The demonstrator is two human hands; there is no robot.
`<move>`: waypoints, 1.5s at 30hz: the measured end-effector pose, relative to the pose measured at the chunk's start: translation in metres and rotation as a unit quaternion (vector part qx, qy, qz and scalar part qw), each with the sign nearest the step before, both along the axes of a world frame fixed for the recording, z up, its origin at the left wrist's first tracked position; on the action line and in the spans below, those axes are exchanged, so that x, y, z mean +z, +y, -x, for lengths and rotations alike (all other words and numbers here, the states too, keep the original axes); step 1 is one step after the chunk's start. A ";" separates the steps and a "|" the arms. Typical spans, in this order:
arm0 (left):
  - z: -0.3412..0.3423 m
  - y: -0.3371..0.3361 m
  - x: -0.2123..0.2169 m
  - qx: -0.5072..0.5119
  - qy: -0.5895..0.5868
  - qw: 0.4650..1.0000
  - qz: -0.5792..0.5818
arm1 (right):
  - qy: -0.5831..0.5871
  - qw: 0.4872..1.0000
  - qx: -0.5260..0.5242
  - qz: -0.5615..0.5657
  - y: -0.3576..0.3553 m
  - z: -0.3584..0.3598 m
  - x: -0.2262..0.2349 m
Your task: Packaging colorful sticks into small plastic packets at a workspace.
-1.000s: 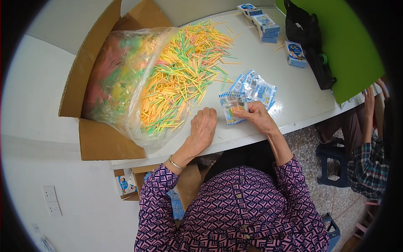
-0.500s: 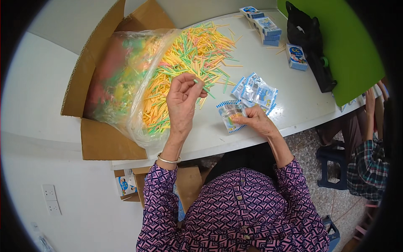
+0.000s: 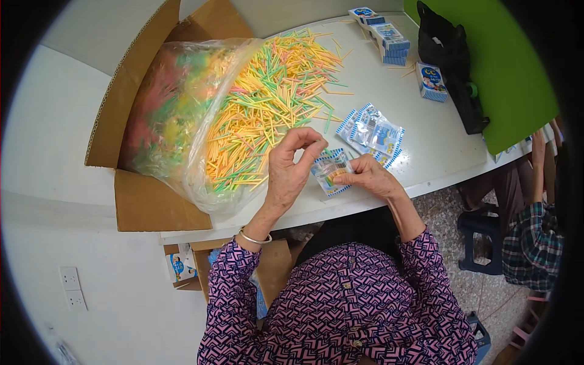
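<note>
My left hand is pinched together right at the top edge of a small clear packet with blue-striped ends. A short bit of a thin green stick shows by its fingertips, at the packet's top. My right hand grips that packet by its right side, thumb in front, and some coloured sticks show through the film. Just beyond it lie several more striped packets, overlapping on the table. A large heap of thin yellow, green and pink sticks spreads to the left of them.
The heap spills from a clear plastic bag inside an open cardboard box. Small blue-and-white boxes are stacked at the back of the white table. A black item leans by a green partition. Another person's arm is at right.
My left hand has come right and nearer, from over the heap's edge to the packet's top, bringing the green stick along. My right hand still holds the packet in nearly the same place.
</note>
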State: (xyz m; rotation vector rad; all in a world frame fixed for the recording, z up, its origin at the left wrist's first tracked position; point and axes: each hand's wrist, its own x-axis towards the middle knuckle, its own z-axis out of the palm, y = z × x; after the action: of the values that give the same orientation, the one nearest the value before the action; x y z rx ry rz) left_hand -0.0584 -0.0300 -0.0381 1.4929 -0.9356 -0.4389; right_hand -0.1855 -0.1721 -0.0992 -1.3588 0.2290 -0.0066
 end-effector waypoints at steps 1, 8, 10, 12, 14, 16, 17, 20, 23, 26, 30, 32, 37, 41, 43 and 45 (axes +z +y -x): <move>0.000 0.000 -0.002 -0.001 0.001 1.000 0.000 | 0.001 1.000 -0.001 0.000 -0.001 0.000 -0.001; -0.004 0.003 -0.004 0.036 -0.027 0.998 -0.040 | 0.019 1.000 0.019 0.004 -0.003 0.004 -0.003; -0.003 0.003 -0.005 0.054 -0.041 0.997 -0.037 | 0.019 1.000 0.021 0.011 -0.004 0.003 -0.003; 0.001 0.002 -0.013 0.045 -0.059 0.997 -0.030 | 0.025 0.999 0.024 0.013 -0.004 0.002 -0.005; 0.007 0.001 -0.016 0.036 -0.085 0.995 -0.028 | 0.020 0.999 0.029 0.013 -0.003 0.002 0.005; 0.007 0.001 -0.019 0.023 -0.111 0.993 -0.025 | 0.015 0.999 0.031 0.013 -0.003 0.003 0.007; 0.005 0.001 -0.021 0.028 -0.184 0.982 -0.029 | 0.014 0.999 0.026 0.012 -0.003 0.004 0.004; 0.002 0.003 -0.020 0.009 -0.264 0.963 -0.053 | 0.018 1.000 0.015 0.005 -0.003 0.005 0.004; 0.005 0.003 -0.022 -0.039 -0.098 0.991 -0.086 | 0.010 1.000 0.001 -0.018 0.000 0.003 0.003; 0.009 0.003 -0.019 -0.070 0.092 0.989 -0.091 | 0.006 1.000 -0.008 -0.027 0.001 0.004 0.002; 0.008 0.002 -0.024 -0.051 0.068 0.993 -0.082 | -0.013 0.999 -0.001 -0.040 0.006 0.004 0.001; 0.010 0.002 -0.028 -0.051 0.058 0.993 -0.087 | 0.001 0.999 0.009 -0.033 0.002 0.003 -0.005; 0.011 0.002 -0.034 -0.057 0.012 0.993 -0.103 | 0.015 0.999 0.014 -0.031 0.001 0.005 -0.014; 0.000 0.004 -0.043 -0.052 -0.001 0.992 -0.119 | -0.016 0.995 -0.029 0.091 0.001 0.008 -0.008; -0.009 0.009 -0.043 -0.059 0.003 0.990 -0.130 | -0.063 0.940 -0.174 0.288 -0.006 0.010 -0.006; -0.012 0.013 -0.033 -0.021 -0.122 0.946 -0.301 | -0.073 0.880 -0.264 0.389 -0.025 0.013 0.001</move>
State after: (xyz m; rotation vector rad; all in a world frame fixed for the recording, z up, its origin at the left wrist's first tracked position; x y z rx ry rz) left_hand -0.0466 -0.0173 -0.0712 2.1225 -1.0835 -0.6169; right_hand -0.1986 -0.1974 -0.0987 -2.0437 0.4980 -0.7276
